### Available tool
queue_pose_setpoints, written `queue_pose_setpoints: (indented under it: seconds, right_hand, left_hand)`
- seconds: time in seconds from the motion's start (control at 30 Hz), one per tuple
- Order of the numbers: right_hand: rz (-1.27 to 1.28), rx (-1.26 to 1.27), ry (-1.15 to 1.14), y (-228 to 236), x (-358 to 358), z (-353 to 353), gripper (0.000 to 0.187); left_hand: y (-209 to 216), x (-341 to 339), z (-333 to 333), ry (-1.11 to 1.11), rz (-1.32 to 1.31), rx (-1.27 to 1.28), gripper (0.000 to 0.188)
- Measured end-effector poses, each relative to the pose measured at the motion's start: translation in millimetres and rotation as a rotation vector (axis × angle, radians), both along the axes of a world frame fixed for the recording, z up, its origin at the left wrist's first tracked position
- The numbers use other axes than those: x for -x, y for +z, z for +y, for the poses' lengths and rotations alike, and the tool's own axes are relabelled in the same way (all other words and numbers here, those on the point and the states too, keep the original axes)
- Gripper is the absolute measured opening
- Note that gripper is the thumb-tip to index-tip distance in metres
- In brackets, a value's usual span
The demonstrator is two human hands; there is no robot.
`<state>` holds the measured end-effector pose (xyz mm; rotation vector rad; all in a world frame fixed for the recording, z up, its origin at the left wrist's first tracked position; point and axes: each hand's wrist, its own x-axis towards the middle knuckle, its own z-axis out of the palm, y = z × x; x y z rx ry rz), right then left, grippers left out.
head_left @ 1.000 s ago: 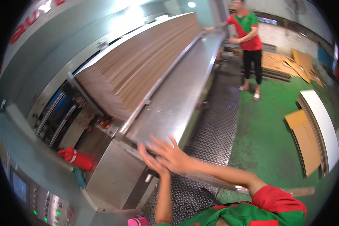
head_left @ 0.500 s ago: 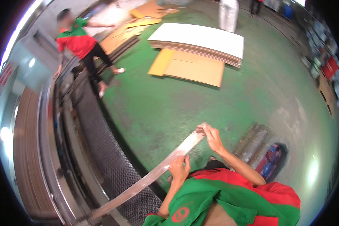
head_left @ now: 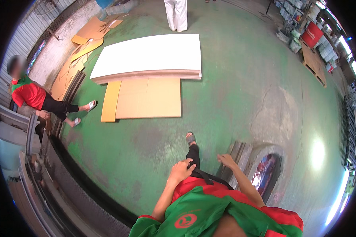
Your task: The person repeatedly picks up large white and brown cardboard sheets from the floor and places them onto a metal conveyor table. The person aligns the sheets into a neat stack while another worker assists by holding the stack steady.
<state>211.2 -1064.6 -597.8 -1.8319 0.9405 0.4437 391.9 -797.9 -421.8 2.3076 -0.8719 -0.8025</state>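
Note:
My left hand [head_left: 181, 170] is in front of my waist, by my dark trouser leg [head_left: 194, 155]. Its fingers are bent but apart, and nothing shows between them. To its right, my right hand [head_left: 226, 160] hovers beside the long grey-brown bars on the floor [head_left: 238, 156]. Its fingers are curled together with no object visible in them. The two hands are apart from each other.
White-topped stacked boards [head_left: 150, 55] lie on flat cardboard [head_left: 148, 98] ahead. A machine with a dark textured ledge [head_left: 67, 175] runs along the left, where a co-worker [head_left: 31, 94] leans. White trousers [head_left: 176, 14] stand behind the boards. A wooden pallet [head_left: 313, 66] lies far right.
The long clear strip that both hands held is out of sight and out of my hands. My view has swung right, away from the machine. The co-worker now appears lower and farther left.

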Motion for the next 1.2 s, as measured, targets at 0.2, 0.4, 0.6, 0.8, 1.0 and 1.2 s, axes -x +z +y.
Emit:
queue_pose_setpoints:
  seconds: [0.2, 0.4, 0.6, 0.8, 1.0, 1.2]
  right_hand:
    - [0.372, 0.074, -0.059, -5.5, -121.5, -196.9, 0.049]
    - [0.185, 0.119, -0.085, 4.1, -339.0, -411.8, 0.055]
    - [0.237, 0.191, 0.173, -129.2, -645.2, -635.5, 0.066]
    - [0.232, 0.075, -0.109, -309.4, -949.7, -743.2, 0.106]
    - [0.174, -0.037, -0.267, -380.9, -1099.3, -790.0, 0.112]
    - [0.222, -0.426, -0.239, -380.0, -1129.5, -799.1, 0.110]
  left_hand:
    - [-105.6, -193.3, -176.8, 0.299, 0.802, 0.136, 0.044]
    - [-154.9, -337.7, -359.8, 0.976, 1.274, 0.533, 0.048]
    - [-304.0, -454.0, -557.6, 1.681, 1.471, 1.016, 0.048]
    - [-494.8, -559.3, -716.9, 2.431, 1.581, 1.410, 0.083]
    - [-572.9, -602.7, -790.7, 2.513, 0.941, 1.983, 0.066]
    - [-544.9, -622.3, -794.1, 2.800, 0.997, 1.731, 0.051]
